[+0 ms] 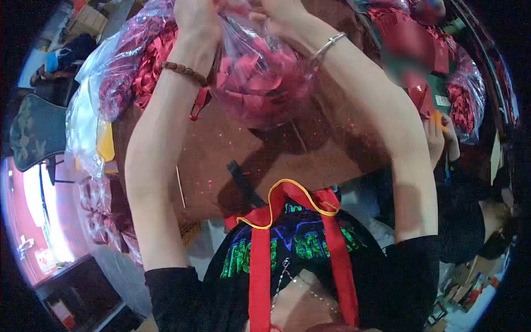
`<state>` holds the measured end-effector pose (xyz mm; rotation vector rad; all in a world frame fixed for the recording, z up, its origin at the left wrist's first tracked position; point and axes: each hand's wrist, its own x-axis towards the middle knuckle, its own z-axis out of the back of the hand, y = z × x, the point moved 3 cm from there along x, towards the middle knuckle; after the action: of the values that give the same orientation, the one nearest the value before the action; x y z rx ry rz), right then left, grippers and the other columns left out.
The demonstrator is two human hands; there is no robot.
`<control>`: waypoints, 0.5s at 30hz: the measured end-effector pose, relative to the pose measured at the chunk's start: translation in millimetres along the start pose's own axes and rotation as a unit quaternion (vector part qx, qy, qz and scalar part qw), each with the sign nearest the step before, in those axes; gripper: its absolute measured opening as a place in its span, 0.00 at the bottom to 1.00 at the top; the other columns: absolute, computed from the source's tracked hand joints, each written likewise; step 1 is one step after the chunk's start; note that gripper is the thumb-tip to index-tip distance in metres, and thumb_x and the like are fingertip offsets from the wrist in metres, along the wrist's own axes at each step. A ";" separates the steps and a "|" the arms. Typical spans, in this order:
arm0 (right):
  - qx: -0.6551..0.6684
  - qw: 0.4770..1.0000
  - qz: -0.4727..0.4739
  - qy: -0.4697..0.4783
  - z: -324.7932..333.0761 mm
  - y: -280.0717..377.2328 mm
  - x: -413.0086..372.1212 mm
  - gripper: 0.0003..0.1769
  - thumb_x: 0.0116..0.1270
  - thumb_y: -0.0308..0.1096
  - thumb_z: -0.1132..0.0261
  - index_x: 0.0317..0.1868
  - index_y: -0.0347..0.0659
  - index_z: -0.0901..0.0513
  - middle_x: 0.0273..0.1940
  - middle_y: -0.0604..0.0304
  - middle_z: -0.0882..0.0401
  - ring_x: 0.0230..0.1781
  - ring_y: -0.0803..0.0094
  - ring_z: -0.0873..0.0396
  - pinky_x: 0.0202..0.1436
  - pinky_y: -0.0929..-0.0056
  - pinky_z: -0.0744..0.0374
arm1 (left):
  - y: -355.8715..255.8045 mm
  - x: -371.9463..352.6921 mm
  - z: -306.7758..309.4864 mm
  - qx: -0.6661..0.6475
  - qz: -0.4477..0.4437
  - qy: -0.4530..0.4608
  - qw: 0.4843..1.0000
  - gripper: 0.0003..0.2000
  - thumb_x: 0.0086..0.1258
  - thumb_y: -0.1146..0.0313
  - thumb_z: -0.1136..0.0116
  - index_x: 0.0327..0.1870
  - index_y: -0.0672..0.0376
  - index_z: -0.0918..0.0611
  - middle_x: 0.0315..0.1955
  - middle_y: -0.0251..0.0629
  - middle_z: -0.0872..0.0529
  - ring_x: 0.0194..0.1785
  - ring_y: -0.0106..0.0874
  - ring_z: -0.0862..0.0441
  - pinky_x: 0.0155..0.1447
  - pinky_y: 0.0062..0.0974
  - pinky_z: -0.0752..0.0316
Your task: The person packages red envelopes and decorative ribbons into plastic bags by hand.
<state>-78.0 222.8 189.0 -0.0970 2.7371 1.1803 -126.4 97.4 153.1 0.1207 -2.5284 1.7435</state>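
Note:
A clear plastic bag (263, 91) full of red folded pieces rests on the brown table, its gathered neck between my two hands. My left hand (194, 12), with a braided bracelet on the wrist, is closed at the left of the bag's neck; its fingertips are partly cut off by the top edge. On the other side, my right hand (283, 12) pinches the bag's plastic, below which a silver bangle (327, 47) circles the wrist. A small red ribbon piece (200, 103) lies beside my left wrist.
Large clear bags of red pieces (152, 72) stand at the left edge of the brown table (298, 160). A dark strap-like strip (243, 180) and thin stick (181, 187) lie near the front. At right, another person's hand (435, 141) is near an orange item (438, 120).

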 end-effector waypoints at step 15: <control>-0.235 0.904 0.347 -0.080 19.7 2.4 15.8 0.10 0.55 0.32 0.45 0.25 0.34 0.24 0.28 0.43 0.24 0.28 0.53 0.24 0.28 0.59 0.28 | -5.2 -13.5 -36.4 0.265 -0.320 0.241 0.877 0.12 0.64 0.61 0.45 0.37 0.61 0.20 0.25 0.23 0.25 0.25 0.15 0.31 0.27 0.14 0.39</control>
<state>-91.5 238.8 174.7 0.9459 2.3229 1.8909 -112.0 129.9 169.4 0.4311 -1.3915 1.8065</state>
